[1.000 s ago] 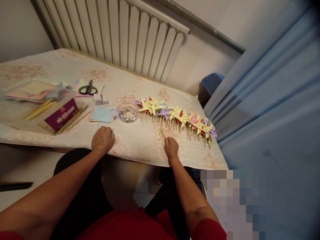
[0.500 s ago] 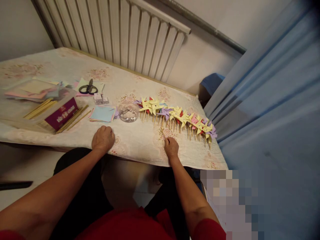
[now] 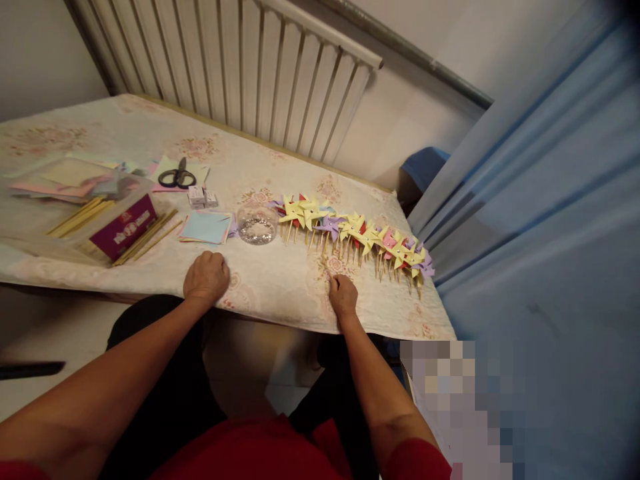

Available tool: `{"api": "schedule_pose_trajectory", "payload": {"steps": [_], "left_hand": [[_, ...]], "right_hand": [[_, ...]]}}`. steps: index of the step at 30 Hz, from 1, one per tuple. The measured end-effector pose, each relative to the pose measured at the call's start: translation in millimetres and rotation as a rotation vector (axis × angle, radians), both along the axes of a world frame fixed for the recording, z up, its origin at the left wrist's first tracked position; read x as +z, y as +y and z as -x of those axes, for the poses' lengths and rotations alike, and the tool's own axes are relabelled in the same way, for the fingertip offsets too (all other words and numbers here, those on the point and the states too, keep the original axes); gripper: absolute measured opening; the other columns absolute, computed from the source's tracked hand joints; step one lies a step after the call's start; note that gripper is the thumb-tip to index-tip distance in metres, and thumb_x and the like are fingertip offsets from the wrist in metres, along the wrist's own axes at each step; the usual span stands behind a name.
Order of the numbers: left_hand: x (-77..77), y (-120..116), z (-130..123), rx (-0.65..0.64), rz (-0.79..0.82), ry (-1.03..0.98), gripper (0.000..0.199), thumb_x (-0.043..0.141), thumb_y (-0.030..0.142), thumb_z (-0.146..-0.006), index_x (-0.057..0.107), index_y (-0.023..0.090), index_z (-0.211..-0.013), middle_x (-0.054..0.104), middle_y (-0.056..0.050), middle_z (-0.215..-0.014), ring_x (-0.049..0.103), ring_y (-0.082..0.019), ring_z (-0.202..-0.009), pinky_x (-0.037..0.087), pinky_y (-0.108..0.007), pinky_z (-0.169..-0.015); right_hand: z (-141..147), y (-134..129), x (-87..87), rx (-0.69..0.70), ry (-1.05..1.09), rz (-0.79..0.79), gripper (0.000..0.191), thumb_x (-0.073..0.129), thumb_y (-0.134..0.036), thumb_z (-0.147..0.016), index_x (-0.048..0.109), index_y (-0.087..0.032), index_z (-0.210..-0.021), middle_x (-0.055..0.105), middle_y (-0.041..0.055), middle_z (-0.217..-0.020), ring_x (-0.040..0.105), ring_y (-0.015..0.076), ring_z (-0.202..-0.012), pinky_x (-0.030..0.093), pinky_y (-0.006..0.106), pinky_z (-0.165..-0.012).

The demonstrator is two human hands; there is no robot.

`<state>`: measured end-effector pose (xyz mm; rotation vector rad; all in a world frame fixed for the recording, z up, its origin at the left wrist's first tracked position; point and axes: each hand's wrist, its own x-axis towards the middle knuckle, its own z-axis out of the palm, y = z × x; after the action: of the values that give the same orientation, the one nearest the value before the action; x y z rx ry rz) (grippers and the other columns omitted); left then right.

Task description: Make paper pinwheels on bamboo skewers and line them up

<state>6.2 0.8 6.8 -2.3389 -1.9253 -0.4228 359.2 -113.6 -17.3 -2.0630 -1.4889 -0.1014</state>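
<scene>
My left hand point(image 3: 206, 277) rests in a loose fist near the table's front edge, just below a stack of coloured paper squares point(image 3: 206, 228). Nothing shows in it. Farther right, my right hand point(image 3: 343, 295) is closed on the tablecloth. A thin tan sliver seems to stick out past its fingertips, but it blends with the flower print and I cannot make it out. Beyond that hand lies a long row of paper pinwheels point(image 3: 353, 230) in yellow, purple, red and pink, their sticks towards me. A clear round container point(image 3: 257, 227) of small shiny pieces stands left of them.
Black-handled scissors point(image 3: 177, 176) lie on paper at the back left, with small white boxes point(image 3: 201, 197) in front. Wooden sticks point(image 3: 145, 239) lean by a clear bin with a purple label point(image 3: 123, 229). A radiator point(image 3: 240, 73) stands behind the table; a blue curtain point(image 3: 530, 200) hangs right.
</scene>
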Motion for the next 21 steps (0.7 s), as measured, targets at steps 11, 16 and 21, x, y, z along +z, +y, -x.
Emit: {"api": "schedule_pose_trajectory", "payload": {"steps": [11, 16, 21], "left_hand": [[-2.0, 1.0, 0.8, -0.009, 0.008, -0.029, 0.032, 0.037, 0.027, -0.095, 0.066, 0.013, -0.096, 0.062, -0.019, -0.099, 0.058, -0.031, -0.096, 0.043, -0.041, -0.079], [-5.2, 2.2, 2.2, -0.008, 0.002, -0.046, 0.032, 0.037, 0.027, -0.095, 0.066, 0.013, -0.095, 0.062, -0.019, -0.099, 0.058, -0.031, -0.096, 0.043, -0.04, -0.078], [-4.7, 1.9, 1.7, 0.0, 0.017, -0.052, 0.033, 0.037, 0.028, -0.095, 0.066, 0.014, -0.095, 0.062, -0.018, -0.1, 0.058, -0.031, -0.097, 0.043, -0.04, -0.078]], "right_hand": [[-0.4, 0.0, -1.5, -0.007, 0.012, -0.01, 0.025, 0.049, -0.027, -0.097, 0.068, -0.019, -0.083, 0.069, 0.0063, -0.083, 0.056, 0.0195, -0.079, 0.035, 0.029, -0.073], [-0.1, 0.2, -1.2, 0.001, 0.001, -0.011, 0.025, 0.049, -0.028, -0.097, 0.068, -0.019, -0.084, 0.069, 0.0065, -0.084, 0.056, 0.0193, -0.08, 0.035, 0.029, -0.074], [0.8, -0.9, 0.6, -0.005, -0.009, 0.008, 0.025, 0.049, -0.026, -0.097, 0.068, -0.019, -0.083, 0.068, 0.0062, -0.084, 0.055, 0.0187, -0.079, 0.035, 0.029, -0.074]]}}
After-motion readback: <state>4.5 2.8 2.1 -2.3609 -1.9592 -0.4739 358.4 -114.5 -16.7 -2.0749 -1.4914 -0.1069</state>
